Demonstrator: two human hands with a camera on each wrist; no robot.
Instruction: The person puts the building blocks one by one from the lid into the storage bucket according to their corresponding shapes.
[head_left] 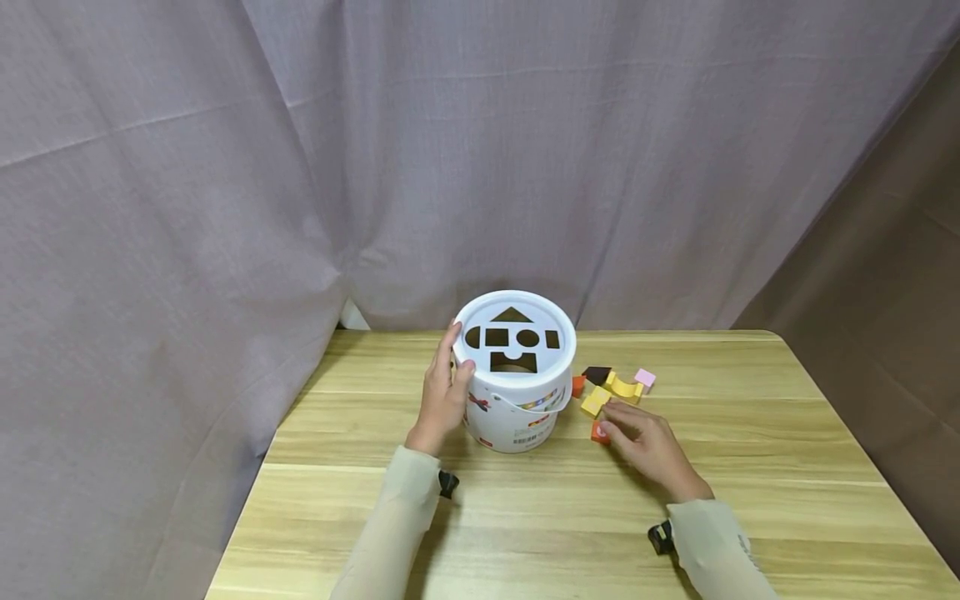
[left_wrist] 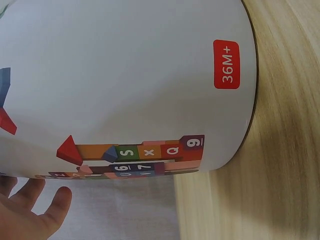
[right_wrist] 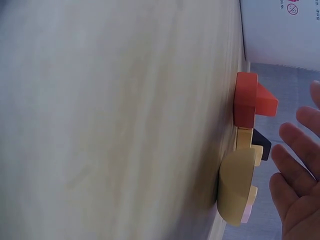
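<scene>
**Left hand steadies the shape bucket while the right hovers over the blocks**

A white bucket (head_left: 517,400) stands upright on the wooden desk (head_left: 750,467), near its back edge and a little left of the middle. Its flat lid (head_left: 480,313) carries cut-out holes: a triangle on top, then a row with a half-round, a rectangle, a circle and a small square, and an arch shape below. The left hand (head_left: 444,392) lies against the bucket's left side with its fingers straight and reaching up to the lid's rim; in the left wrist view the printed wall of the bucket fills the picture, with a red "36M+" label (left_wrist: 226,64) and a band of coloured blocks printed on it.

Just to the right of the bucket lies a small cluster of wooden blocks: an orange block (head_left: 578,385), a dark brown block (head_left: 597,374), a yellow arch (head_left: 625,388), a pink block (head_left: 645,379), a yellow block (head_left: 596,401) and a red block (head_left: 599,433). The right hand (head_left: 651,446) rests low over the desk with its fingertips at the red block; the right wrist view shows its fingers spread and loose, apart from the blocks, gripping nothing.

A grey curtain (head_left: 225,167) hangs behind the desk.
</scene>
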